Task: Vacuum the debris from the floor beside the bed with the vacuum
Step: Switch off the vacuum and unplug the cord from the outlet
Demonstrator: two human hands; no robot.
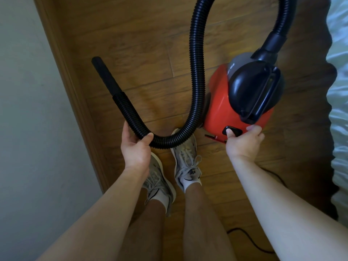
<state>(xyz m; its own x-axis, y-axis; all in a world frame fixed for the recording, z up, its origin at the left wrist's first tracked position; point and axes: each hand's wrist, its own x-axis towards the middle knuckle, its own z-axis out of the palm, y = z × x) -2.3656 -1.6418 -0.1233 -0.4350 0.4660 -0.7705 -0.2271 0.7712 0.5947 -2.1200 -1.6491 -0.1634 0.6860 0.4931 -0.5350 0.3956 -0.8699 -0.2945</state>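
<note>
Red plastic makes up the body of the vacuum [222,102], which stands on the wooden floor [141,44] with the bed [339,91] just to its right. Our right hand [243,142] is at the vacuum's near end. Its thumb presses the black switch [232,131], and the other fingers curl over the casing edge beside it. Our left hand [134,147], left of the vacuum, is closed round the ribbed hose [196,72] with the thumb on top, low in its loop. The nozzle [106,76] lies further left of the vacuum, pointing at the skirting. We cannot tell whether it touches the floor.

We see three risks from here.
- **Loose nozzle:** Our grip is well back from the nozzle, so if the motor starts, the free end could swing and be hard to aim.
- **Tripping:** The hose loop crosses the toe of one shoe [186,161], and the cord [244,240] trails on the near side of the vacuum behind our legs. A step back or sideways could catch either and pull the vacuum over.
- **Bedding:** The bedding hangs close on the vacuum's right, so suction aimed that way might grab the fabric.

The vacuum's own body is the only container here. It is closed, so we cannot say how full it is. We can make out no debris on the boards around the vacuum.
</note>
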